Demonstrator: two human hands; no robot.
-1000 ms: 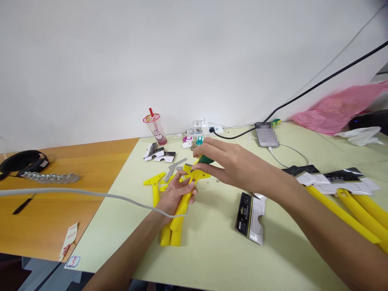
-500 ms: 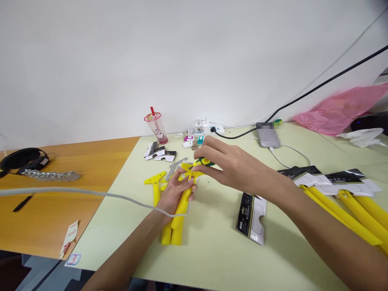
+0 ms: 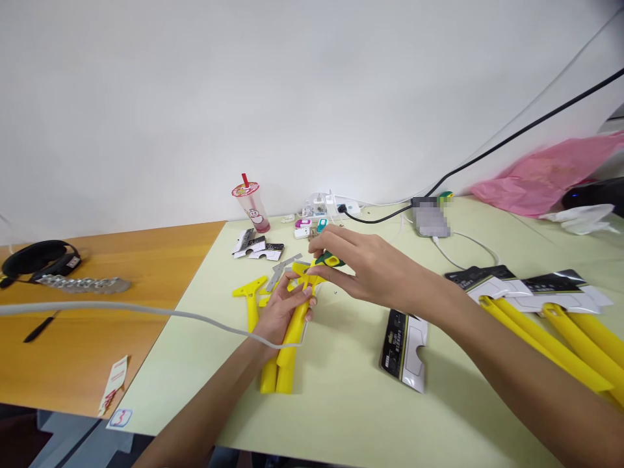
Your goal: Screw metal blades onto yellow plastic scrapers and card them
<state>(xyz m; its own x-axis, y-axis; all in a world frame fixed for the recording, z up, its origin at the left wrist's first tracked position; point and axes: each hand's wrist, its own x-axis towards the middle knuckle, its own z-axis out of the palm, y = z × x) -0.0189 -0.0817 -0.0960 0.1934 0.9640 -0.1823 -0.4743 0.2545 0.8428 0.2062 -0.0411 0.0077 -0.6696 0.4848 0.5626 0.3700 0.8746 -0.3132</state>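
Observation:
A yellow plastic scraper point(image 3: 293, 335) is gripped in my left hand point(image 3: 281, 309), its handle slanting down towards me and its wide head up near my other hand. My right hand point(image 3: 368, 266) is closed round the green and yellow handle of a screwdriver point(image 3: 330, 259), whose tip meets the scraper head. Under and beside my left hand lie more yellow scrapers, one with its T-shaped head point(image 3: 250, 289) showing. Grey metal blades point(image 3: 279, 272) lie just behind. A tiny screw point(image 3: 335, 292) rests on the table below my right hand.
Black and white card packs lie at front right point(image 3: 404, 351), at right point(image 3: 507, 283) and behind point(image 3: 256, 244). Yellow handles point(image 3: 550, 338) sit under my right forearm. A drink cup point(image 3: 253, 208), power strip point(image 3: 331, 207) and phone point(image 3: 431, 218) stand behind. A grey cable point(image 3: 160, 311) crosses the left foreground.
Both hands keep nearly the same place. The fingers of my right hand have shifted slightly on the screwdriver handle, and its visible part has turned a little.

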